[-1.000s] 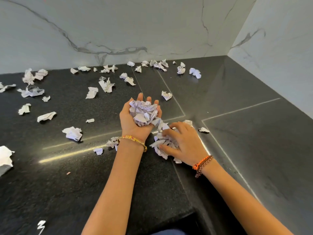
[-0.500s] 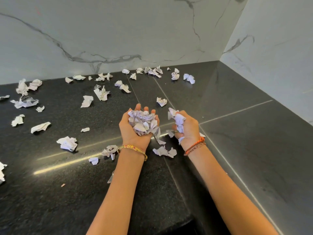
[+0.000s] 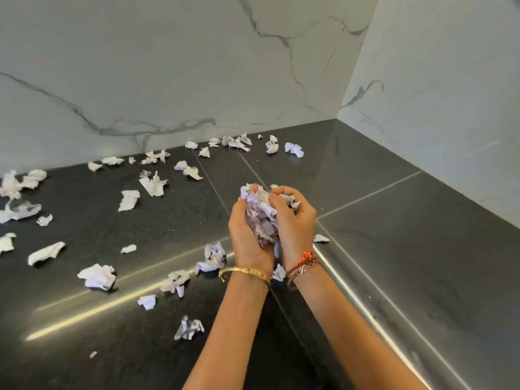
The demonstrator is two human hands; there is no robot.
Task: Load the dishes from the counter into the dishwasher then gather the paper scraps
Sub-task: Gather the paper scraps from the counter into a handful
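Paper scraps (image 3: 260,215) sit bunched in one wad between both hands, raised a bit above the dark surface (image 3: 422,249), approx. over the seam where two slabs meet. Probably held that way to pack loose bits into one lump so nothing drops while more gets picked up.

Left hand (image 3: 244,232) cups the wad from below & the left side, palm turned up/inward, fingers curled round the paper, a fingertip showing over the top. Right hand (image 3: 294,218) closes on it from the right, fingers bent over the top edge, thumb side pressing in. So both hands are wrapped round the same wad, neither slack. Wrists near each other, almost touching; forearms come up from bottom of view & converge. Gold bangle (image 3: 244,273) on left wrist, orange & copper-tone bands (image 3: 303,266) on right.

Lots of loose scraps (image 3: 97,277) lie across the left & rear of the surface, some right along the marble wall (image 3: 168,66), a few just below the wrists. Gathering looks only partly done, judging by that. No dishes or dishwasher in view.
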